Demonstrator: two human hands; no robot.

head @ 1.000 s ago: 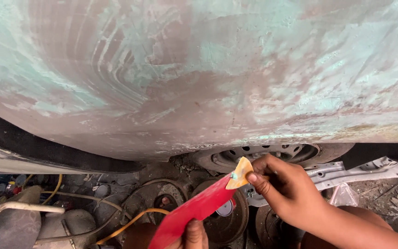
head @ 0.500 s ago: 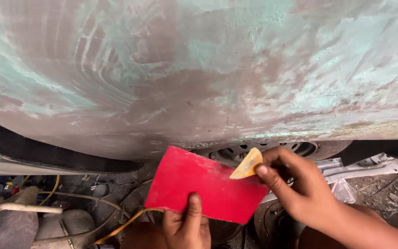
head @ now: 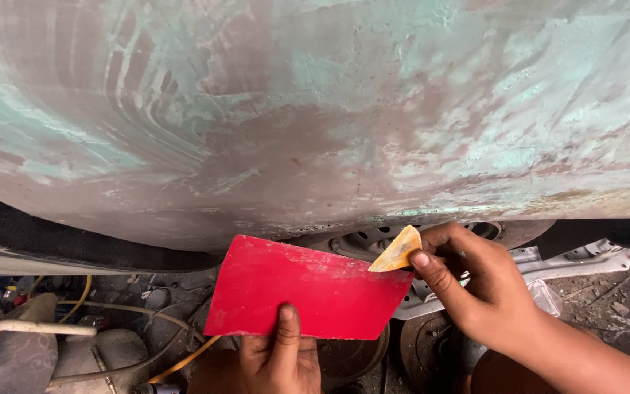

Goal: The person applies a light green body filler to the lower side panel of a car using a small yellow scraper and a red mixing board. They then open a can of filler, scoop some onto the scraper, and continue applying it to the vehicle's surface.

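Note:
My left hand (head: 267, 357) holds a flat red plastic board (head: 308, 288) by its lower edge, thumb pressed on its face. My right hand (head: 475, 281) pinches a small yellow spreader (head: 397, 250), whose edge rests on the board's upper right corner. Both are just below a large curved car body panel (head: 315, 109) covered in streaked pinkish and pale green filler.
Under the panel lie metal wheel parts (head: 373, 241) and brake discs (head: 424, 346). At the lower left are a yellow hose (head: 184, 361), a pale pipe (head: 30, 332) and small clutter. A white metal bracket (head: 570, 263) lies at the right on dirty ground.
The red board has turned from edge-on to face up and flattened out. The spreader in my right hand stays at its upper right corner.

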